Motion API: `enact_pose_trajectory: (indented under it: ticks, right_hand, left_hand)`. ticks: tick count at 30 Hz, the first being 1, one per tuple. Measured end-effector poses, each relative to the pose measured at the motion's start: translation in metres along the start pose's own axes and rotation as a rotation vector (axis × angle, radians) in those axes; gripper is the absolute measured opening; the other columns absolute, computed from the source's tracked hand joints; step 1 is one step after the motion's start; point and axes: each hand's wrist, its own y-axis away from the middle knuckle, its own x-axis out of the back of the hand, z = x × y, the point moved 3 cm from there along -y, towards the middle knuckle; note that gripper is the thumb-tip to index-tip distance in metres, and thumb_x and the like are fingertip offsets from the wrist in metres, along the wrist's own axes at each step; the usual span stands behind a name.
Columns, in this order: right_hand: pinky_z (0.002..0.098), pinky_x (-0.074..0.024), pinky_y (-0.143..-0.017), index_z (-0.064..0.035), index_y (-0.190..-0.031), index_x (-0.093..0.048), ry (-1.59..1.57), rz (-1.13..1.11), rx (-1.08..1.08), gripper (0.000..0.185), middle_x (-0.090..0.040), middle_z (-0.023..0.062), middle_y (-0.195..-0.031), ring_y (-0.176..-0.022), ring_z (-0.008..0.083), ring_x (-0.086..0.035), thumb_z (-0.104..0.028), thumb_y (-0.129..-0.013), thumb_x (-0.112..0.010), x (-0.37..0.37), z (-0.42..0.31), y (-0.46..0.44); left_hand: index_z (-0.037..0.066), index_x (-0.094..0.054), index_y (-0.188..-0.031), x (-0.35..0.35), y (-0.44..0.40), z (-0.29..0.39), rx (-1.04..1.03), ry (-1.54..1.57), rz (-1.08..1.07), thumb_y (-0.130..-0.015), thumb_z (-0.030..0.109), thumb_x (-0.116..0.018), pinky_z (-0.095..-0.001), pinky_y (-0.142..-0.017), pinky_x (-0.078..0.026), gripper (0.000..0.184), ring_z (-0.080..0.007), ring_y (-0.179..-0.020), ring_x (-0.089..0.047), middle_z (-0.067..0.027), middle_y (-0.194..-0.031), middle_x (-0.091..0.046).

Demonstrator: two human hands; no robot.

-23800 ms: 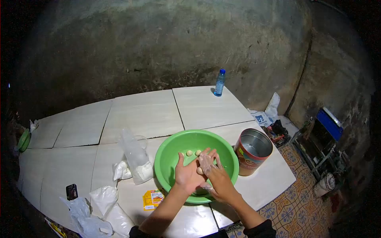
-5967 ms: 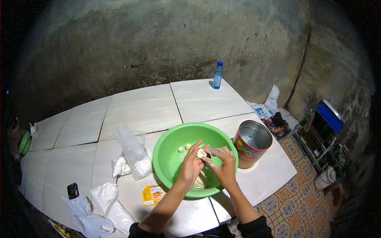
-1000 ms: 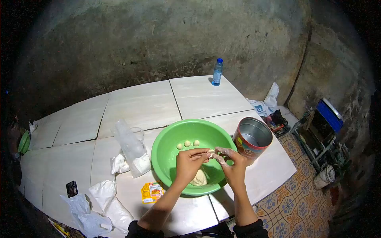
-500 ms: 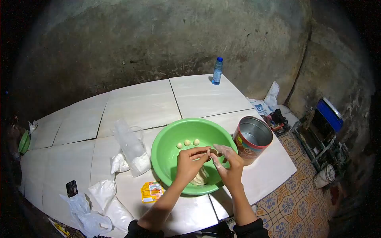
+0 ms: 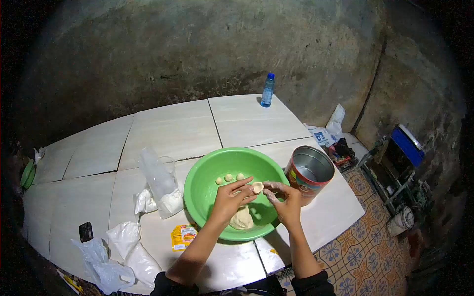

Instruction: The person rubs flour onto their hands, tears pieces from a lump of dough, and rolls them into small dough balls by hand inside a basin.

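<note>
Over the green basin [image 5: 197,212], a small, round, flattened piece of dough [image 5: 257,187] is held up with a shallow hollow in its face. My left hand [image 5: 231,198] pinches it from the left between thumb and fingers. From the right, the flour-dusted fingertips of my right hand [image 5: 286,201] close on its edge. Below my hands, a larger lump of dough [image 5: 241,219] lies on the basin floor, partly covered by my left hand. Three small dough balls [image 5: 228,177] sit in a row toward the basin's far side.
A large open tin [image 5: 311,172] stands right of the basin. To the left are a clear plastic jug [image 5: 160,182], a yellow packet [image 5: 183,237], bags of white powder [image 5: 140,261] and a phone [image 5: 86,232]. A blue-capped bottle [image 5: 267,91] stands at the table's far edge.
The dough piece has turned and its round, hollowed face now shows between my fingertips. My hands have shifted slightly, uncovering more of the large dough lump. The view has moved a little.
</note>
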Motion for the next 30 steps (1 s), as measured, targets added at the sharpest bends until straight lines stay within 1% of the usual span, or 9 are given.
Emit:
enact_pose_trajectory:
  ticks: [3,5,9,12,19,25,27,29,30]
  right_hand:
    - [0.0290,-0.0516,-0.074,-0.0015,-0.099,-0.070,0.065,-0.068,0.027,0.019,-0.071,0.0124,-0.091,-0.081,0.0171,-0.068,-0.009,-0.081,-0.068,0.003,-0.004,-0.001]
    - [0.0260,-0.0505,-0.073,0.0003,-0.098,-0.069,0.108,0.012,0.037,0.017,-0.070,0.0098,-0.093,-0.079,0.0137,-0.066,-0.006,-0.083,-0.067,0.011,-0.007,0.000]
    - [0.0253,-0.0497,-0.073,0.0054,-0.098,-0.066,-0.144,0.153,0.000,0.016,-0.068,0.0080,-0.087,-0.079,0.0131,-0.064,-0.005,-0.086,-0.063,0.029,0.000,0.008]
    - [0.0245,-0.0501,-0.071,0.0030,-0.096,-0.067,-0.174,0.201,-0.005,0.014,-0.069,0.0066,-0.084,-0.076,0.0115,-0.064,-0.004,-0.084,-0.064,0.040,0.007,0.021]
    - [0.0254,-0.0504,-0.071,0.0053,-0.096,-0.067,-0.070,0.128,-0.028,0.015,-0.069,0.0089,-0.085,-0.075,0.0131,-0.064,-0.004,-0.085,-0.064,0.062,0.016,0.042]
    - [0.0277,-0.0524,-0.070,0.0058,-0.095,-0.067,-0.117,0.115,-0.080,0.014,-0.069,0.0108,-0.086,-0.075,0.0158,-0.065,-0.005,-0.085,-0.065,0.067,0.025,0.050]
    - [0.0277,-0.0526,-0.070,0.0059,-0.094,-0.067,-0.123,0.123,-0.106,0.014,-0.069,0.0110,-0.086,-0.075,0.0159,-0.065,-0.005,-0.085,-0.066,0.066,0.027,0.051]
    - [0.0278,-0.0527,-0.071,0.0059,-0.093,-0.067,-0.117,0.118,-0.105,0.014,-0.069,0.0108,-0.087,-0.076,0.0159,-0.065,-0.005,-0.085,-0.066,0.064,0.026,0.051]
    - [0.0278,-0.0527,-0.071,0.0057,-0.093,-0.067,-0.117,0.116,-0.103,0.014,-0.068,0.0107,-0.087,-0.075,0.0158,-0.065,-0.005,-0.085,-0.066,0.063,0.027,0.051]
  left_hand:
    - [-0.008,-0.059,-0.113,0.007,-0.006,0.003,-0.016,-0.133,0.011,-0.089,0.006,-0.061,-0.0289,-0.083,-0.057,0.028,-0.0214,-0.094,-0.065,-0.0158,-0.107,-0.063]
    - [-0.010,-0.062,-0.107,0.010,-0.016,0.008,-0.035,-0.181,0.023,-0.088,0.006,-0.062,-0.0293,-0.079,-0.059,0.025,-0.0217,-0.094,-0.065,-0.0155,-0.104,-0.064]
    - [-0.006,-0.065,-0.105,0.017,-0.056,0.018,-0.012,-0.391,-0.008,-0.086,0.008,-0.065,-0.0282,-0.072,-0.061,0.023,-0.0205,-0.087,-0.066,-0.0154,-0.100,-0.065]
    - [-0.009,-0.067,-0.093,0.030,-0.099,-0.002,0.034,-0.519,-0.093,-0.082,0.004,-0.067,-0.0282,-0.059,-0.060,0.017,-0.0198,-0.071,-0.069,-0.0164,-0.084,-0.069]
    - [-0.009,-0.067,-0.089,0.023,-0.137,-0.048,0.127,-0.909,-0.261,-0.083,0.002,-0.066,-0.0305,-0.054,-0.059,0.013,-0.0184,-0.063,-0.068,-0.0165,-0.078,-0.068]
    - [-0.007,-0.068,-0.087,0.022,-0.145,-0.059,0.050,-1.034,-0.234,-0.079,0.003,-0.068,-0.0289,-0.049,-0.053,0.012,-0.0161,-0.056,-0.066,-0.0141,-0.071,-0.068]
    - [-0.010,-0.067,-0.081,0.022,-0.146,-0.055,-0.138,-1.079,-0.223,-0.077,-0.002,-0.065,-0.0297,-0.042,-0.051,0.009,-0.0192,-0.047,-0.064,-0.0180,-0.067,-0.066]
    - [-0.007,-0.069,-0.082,0.024,-0.147,-0.056,-0.051,-1.094,-0.201,-0.074,-0.001,-0.066,-0.0328,-0.049,-0.053,0.010,-0.0224,-0.054,-0.066,-0.0187,-0.070,-0.067]
    - [-0.004,-0.070,-0.083,0.025,-0.148,-0.056,-0.154,-1.190,-0.189,-0.072,0.000,-0.067,-0.0346,-0.055,-0.054,0.012,-0.0247,-0.061,-0.067,-0.0186,-0.073,-0.068]
